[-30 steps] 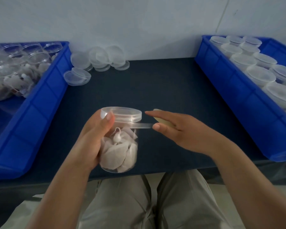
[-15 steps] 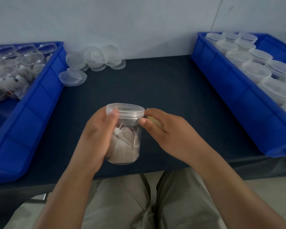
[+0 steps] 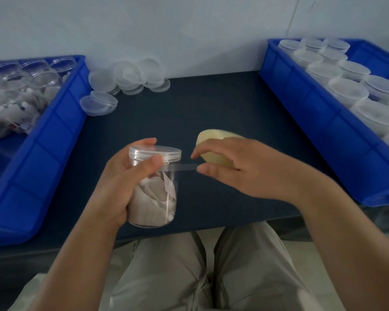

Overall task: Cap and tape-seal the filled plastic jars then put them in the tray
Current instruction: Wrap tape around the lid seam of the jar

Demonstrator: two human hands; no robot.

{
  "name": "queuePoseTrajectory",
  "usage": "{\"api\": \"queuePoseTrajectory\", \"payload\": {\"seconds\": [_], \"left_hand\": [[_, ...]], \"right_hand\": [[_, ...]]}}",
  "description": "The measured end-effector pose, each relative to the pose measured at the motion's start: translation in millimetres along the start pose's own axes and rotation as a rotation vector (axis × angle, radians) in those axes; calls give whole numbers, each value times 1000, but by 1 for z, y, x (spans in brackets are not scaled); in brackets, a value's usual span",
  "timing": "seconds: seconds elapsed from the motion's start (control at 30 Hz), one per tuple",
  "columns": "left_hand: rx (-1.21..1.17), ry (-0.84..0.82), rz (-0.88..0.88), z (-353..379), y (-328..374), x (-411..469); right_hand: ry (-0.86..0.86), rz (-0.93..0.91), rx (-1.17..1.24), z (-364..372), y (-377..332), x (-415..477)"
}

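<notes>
My left hand (image 3: 119,182) grips a clear capped plastic jar (image 3: 154,198) of white tea bags, held just above the near edge of the dark table, thumb pressing below the lid. My right hand (image 3: 238,167) holds a pale yellow roll of clear tape (image 3: 213,144) just right of the jar. A short strip of tape (image 3: 184,167) stretches from the roll to the jar's neck under the lid.
A blue tray (image 3: 323,122) at the right holds several capped jars. Another blue tray (image 3: 43,142) at the left holds several open filled jars. Loose clear lids (image 3: 126,79) lie piled by the back wall. The dark table (image 3: 189,108) lies between the trays.
The right hand, which was against the jar half a second ago, has pulled away to the right, drawing out a strip of tape. The left hand still grips the jar.
</notes>
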State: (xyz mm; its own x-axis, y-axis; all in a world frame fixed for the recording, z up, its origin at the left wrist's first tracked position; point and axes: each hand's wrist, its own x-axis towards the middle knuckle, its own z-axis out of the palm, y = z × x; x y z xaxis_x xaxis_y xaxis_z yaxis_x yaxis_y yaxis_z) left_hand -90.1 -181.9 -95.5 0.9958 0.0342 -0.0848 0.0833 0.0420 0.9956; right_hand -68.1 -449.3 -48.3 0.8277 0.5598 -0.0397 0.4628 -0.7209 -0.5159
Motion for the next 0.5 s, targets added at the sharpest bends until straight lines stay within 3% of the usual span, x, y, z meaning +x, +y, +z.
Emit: {"api": "queuePoseTrajectory", "payload": {"seconds": [0.13, 0.3, 0.5], "left_hand": [[-72, -82, -37, 0, -1, -1], [-370, -295, -113, 6, -4, -6], [-565, -474, -73, 18, -12, -10]], "right_hand": [[-26, -14, 10, -13, 5, 6], [-70, 1, 177, -7, 5, 19], [-76, -11, 321, 9, 2, 24]]}}
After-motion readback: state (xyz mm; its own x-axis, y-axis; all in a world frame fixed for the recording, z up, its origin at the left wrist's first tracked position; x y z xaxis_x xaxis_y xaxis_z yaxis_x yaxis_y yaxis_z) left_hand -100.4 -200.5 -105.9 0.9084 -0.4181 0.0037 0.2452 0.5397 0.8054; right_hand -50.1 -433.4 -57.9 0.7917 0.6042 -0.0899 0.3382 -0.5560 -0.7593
